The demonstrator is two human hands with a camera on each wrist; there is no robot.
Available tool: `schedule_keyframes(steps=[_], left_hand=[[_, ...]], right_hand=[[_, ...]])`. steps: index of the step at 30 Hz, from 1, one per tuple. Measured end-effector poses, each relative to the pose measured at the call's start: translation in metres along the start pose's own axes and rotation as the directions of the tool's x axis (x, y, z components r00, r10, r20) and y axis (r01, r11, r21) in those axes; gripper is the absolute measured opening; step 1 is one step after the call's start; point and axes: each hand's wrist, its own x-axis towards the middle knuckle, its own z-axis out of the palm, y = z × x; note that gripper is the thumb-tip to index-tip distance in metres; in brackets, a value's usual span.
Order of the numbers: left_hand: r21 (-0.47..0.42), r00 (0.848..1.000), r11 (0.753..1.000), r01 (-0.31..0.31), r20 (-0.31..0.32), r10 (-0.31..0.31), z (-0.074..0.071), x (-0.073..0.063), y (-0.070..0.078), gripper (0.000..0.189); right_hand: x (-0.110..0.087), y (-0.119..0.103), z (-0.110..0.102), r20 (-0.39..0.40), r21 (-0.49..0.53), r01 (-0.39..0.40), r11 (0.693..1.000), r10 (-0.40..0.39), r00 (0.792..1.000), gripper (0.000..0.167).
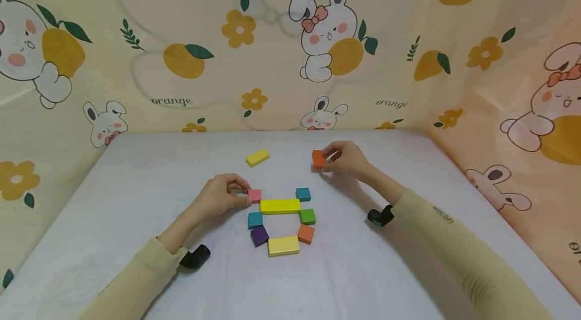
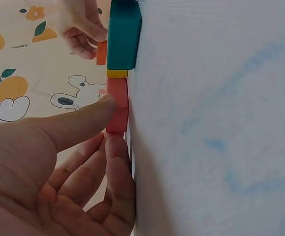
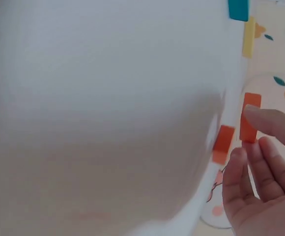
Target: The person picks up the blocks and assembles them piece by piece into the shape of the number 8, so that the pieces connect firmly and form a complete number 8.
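My left hand (image 1: pixel 220 195) pinches a pink block (image 1: pixel 254 196) between thumb and fingertips, on the table at the upper left corner of a ring of blocks. In the left wrist view, the thumb lies across the pink block (image 2: pixel 118 105). Farther back and to the right, my right hand (image 1: pixel 346 160) pinches an orange block (image 1: pixel 318 159), also seen as an orange block (image 3: pixel 250 118) in the right wrist view. A second orange shape (image 3: pixel 224 142) shows beside it there; whether block or reflection, I cannot tell. Beside the pink block lies a long yellow block (image 1: pixel 280 206).
Below the long yellow block are a teal block (image 1: pixel 255 220), purple block (image 1: pixel 259 236), pale yellow block (image 1: pixel 283 246), orange block (image 1: pixel 306 234) and green block (image 1: pixel 307 216). Another teal block (image 1: pixel 303 194) sits upper right. A loose yellow block (image 1: pixel 257 157) lies farther back. Printed cloth (image 1: pixel 272 68) surrounds the white table.
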Motion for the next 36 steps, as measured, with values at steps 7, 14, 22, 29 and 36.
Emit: schedule_keyframes(steps=[7,14,22,29,36], left_hand=[[0.005,1.0,1.0,0.003,0.001,-0.003,0.0,0.002,-0.002,0.033],[0.002,1.0,1.0,0.014,-0.004,-0.014,0.0,0.002,-0.001,0.032],[-0.001,1.0,1.0,0.016,0.004,-0.016,0.0,0.002,0.001,0.032],[-0.018,1.0,1.0,0.004,0.005,-0.004,0.001,0.002,0.002,0.031],[-0.027,1.0,1.0,0.006,0.003,-0.006,0.0,0.002,-0.001,0.031]], right_hand=[[0.007,-0.023,0.013,0.063,0.096,0.091,0.991,-0.098,0.993,0.038],[0.016,-0.051,0.041,0.151,0.16,0.175,0.971,-0.199,0.968,0.034],[0.021,-0.072,0.07,0.266,0.161,0.179,0.971,-0.217,0.939,0.032],[0.028,-0.076,0.085,0.326,0.118,0.179,0.977,-0.209,0.922,0.03],[0.033,-0.078,0.094,0.353,0.066,0.193,0.979,-0.204,0.913,0.028]])
